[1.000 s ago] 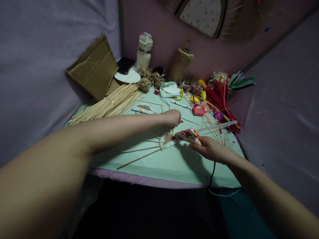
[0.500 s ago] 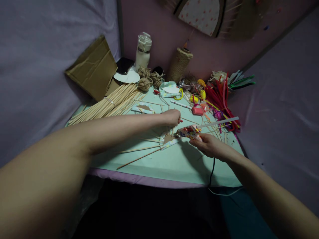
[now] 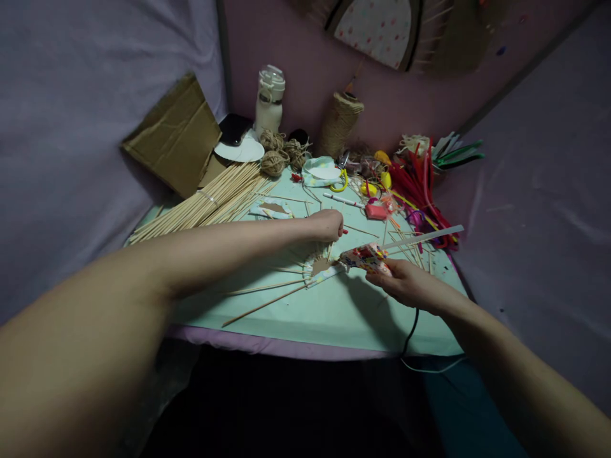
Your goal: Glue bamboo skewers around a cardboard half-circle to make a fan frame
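Observation:
My right hand (image 3: 411, 285) is wrapped round the handle of a flower-patterned hot glue gun (image 3: 363, 256). A long translucent glue stick (image 3: 424, 238) juts from its back end, and its nozzle points left, close to the rim of a small cardboard piece (image 3: 321, 265) edged with patterned cloth. Thin wooden sticks (image 3: 267, 304) fan out from that piece to the left. Just above its far side, my left hand (image 3: 327, 226) is closed, fingers curled down and mostly hidden. A small red spot shows at its fingertips; what they pinch, I cannot make out.
A bundle of wooden sticks (image 3: 205, 200) lies at left by a cardboard sheet (image 3: 174, 137). Behind stand a bottle (image 3: 270, 102), twine balls (image 3: 274, 163) and a twine spool (image 3: 341, 124). Yellow-handled scissors (image 3: 340, 184) and red pipe cleaners (image 3: 424, 184) lie right. A black cord (image 3: 411, 331) hangs over the front edge.
The view has shifted slightly. The glue gun's nozzle remains by the cardboard piece's rim, with the gun moved very slightly right. My left hand stays closed in nearly the same place.

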`<move>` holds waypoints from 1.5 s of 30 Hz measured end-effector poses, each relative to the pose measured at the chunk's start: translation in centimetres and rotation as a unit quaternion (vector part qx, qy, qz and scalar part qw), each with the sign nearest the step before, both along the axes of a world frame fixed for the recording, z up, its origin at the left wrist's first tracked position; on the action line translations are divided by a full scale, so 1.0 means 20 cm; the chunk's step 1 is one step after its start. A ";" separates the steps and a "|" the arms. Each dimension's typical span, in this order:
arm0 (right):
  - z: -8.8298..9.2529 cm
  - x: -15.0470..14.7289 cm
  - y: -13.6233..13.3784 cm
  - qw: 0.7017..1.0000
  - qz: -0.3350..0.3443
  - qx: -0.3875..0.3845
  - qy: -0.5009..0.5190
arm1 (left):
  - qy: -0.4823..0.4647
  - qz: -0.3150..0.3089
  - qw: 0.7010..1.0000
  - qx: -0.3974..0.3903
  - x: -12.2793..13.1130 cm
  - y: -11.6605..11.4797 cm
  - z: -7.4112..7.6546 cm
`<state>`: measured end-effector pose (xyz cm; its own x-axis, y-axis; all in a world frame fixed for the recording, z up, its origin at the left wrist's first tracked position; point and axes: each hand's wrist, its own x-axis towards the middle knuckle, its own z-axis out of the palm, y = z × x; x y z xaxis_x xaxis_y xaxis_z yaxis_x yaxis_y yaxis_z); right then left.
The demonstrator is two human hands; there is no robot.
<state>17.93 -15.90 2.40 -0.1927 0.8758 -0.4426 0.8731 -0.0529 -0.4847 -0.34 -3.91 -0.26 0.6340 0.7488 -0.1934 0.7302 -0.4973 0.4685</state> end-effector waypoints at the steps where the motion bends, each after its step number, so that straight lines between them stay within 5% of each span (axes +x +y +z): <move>1: 0.00 0.00 -0.01 1.000 -0.004 0.001 0.002 | 0.001 0.000 1.000 0.000 0.00 0.00 0.00; 20: -0.03 0.00 -0.04 0.998 -0.022 -0.020 0.050 | 0.055 -0.009 0.998 0.022 0.13 0.08 -0.03; 45: -0.05 0.01 -0.04 0.999 0.000 0.016 0.048 | 0.111 -0.030 0.992 0.047 0.18 0.04 -0.04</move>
<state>18.15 -16.69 1.48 -0.2334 0.8892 -0.3936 0.8222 -0.0356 -0.5681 3.23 -3.05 -1.11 0.6281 0.7318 -0.2644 0.7775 -0.5771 0.2498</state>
